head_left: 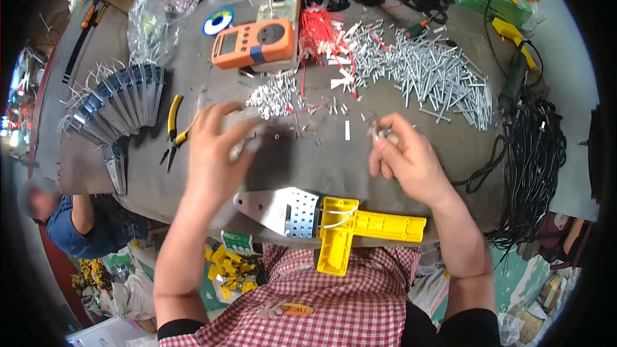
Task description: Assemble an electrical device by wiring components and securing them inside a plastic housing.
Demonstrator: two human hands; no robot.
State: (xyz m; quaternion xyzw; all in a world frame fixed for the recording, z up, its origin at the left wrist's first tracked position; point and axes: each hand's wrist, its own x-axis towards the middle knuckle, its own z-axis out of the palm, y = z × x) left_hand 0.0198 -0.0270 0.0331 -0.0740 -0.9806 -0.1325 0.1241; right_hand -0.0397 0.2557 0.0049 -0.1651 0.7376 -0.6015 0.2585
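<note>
Head view, looking down on a round grey surface [360, 167] crowded with parts. Left hand [215, 154] rests on the surface, fingers spread fairly wide and blurred, lying over a flat metal bracket [260, 133] with small holes; cannot tell if it actually grips it. Right hand [405, 157] is pinched narrow, thumb and fingertips closed on a small white connector piece [378, 132] held just above the surface. Between both hands lies a single white plastic strip [347, 130], flat, apart from both.

Near the body edge sits a perforated metal plate [279, 209], touching a yellow plastic housing [360, 228] with a white wire looped over it. Yellow-handled pliers [173, 132] lie just left of the left hand. Further left, a fanned row of grey metal brackets [119, 103]. Above the hands, a small heap of white connectors [273, 96], then an orange multimeter [252, 44] next to a bunch of red cable ties [316, 32]. Big pile of silver screws [437, 77] upper right. Black cable bundle [533, 154] hangs off the right edge. Clear plastic bag [160, 9] upper left. Another person in a blue shirt [90, 225] sits lower left, off the surface.
</note>
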